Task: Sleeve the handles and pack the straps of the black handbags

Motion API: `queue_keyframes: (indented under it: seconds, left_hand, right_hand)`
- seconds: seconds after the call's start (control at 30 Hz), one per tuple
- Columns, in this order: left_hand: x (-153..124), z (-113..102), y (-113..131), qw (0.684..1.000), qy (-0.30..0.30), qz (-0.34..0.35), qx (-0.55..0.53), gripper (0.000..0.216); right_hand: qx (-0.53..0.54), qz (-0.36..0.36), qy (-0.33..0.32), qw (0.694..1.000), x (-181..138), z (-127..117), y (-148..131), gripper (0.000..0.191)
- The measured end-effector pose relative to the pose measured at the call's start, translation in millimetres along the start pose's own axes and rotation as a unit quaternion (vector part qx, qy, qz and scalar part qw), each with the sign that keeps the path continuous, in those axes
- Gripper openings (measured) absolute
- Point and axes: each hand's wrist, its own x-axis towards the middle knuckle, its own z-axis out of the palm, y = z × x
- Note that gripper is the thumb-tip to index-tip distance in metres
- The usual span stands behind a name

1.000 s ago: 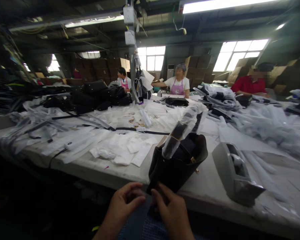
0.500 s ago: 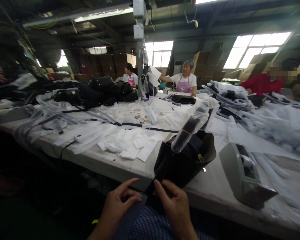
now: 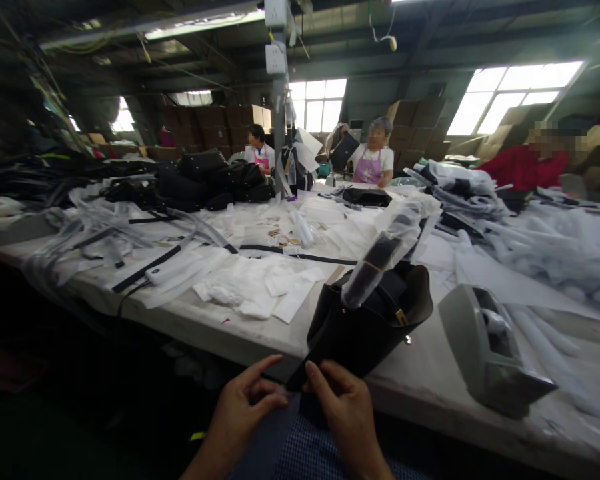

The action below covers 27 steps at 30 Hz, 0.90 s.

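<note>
A black handbag (image 3: 350, 333) leans on the table's front edge, its mouth tilted to the right. Its handle (image 3: 373, 267), wrapped in clear plastic, sticks up from the top. A dark strap (image 3: 297, 380) runs down from the bag's lower left to my fingers. My right hand (image 3: 343, 403) pinches this strap between thumb and fingers. Just left of it, my left hand (image 3: 247, 413) has thumb and fingers brought together, with the index finger raised. A bit of clear material seems to be at its fingertips, too small to name.
A grey tape dispenser (image 3: 497, 353) stands right of the bag. White paper sheets (image 3: 245, 287) and loose straps (image 3: 147, 268) cover the table's left part. Black bags (image 3: 210, 180) are piled behind, plastic-wrapped items (image 3: 545, 247) at right. Co-workers (image 3: 373, 160) sit across the table.
My hands stay at the strap, shifted only slightly. A black strap now lies on the papers at left, and a hand at the far left is gone. A co-worker opposite now holds up a dark piece.
</note>
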Motion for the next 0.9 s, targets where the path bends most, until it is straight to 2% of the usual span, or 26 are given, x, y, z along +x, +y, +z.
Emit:
queue_keyframes:
  seconds: [0.23, 0.5, 0.9]
  left_hand:
    - [3.4, 6.5, -0.2, 0.999, 0.001, -0.010, -0.046, 0.071]
    - [1.4, 6.9, -2.4, 0.999, -0.004, -0.013, -0.045, 0.071]
    - [7.7, 11.4, -3.5, 0.996, -0.007, -0.004, -0.086, 0.071]
  right_hand:
    - [0.006, 0.006, -0.001, 1.000, 0.2, -3.9, -1.2, 0.040]
    - [-0.023, -0.057, 0.027, 0.998, -4.5, -6.3, -10.6, 0.034]
    - [-0.021, -0.011, -0.010, 1.000, 0.0, -6.5, 1.7, 0.038]
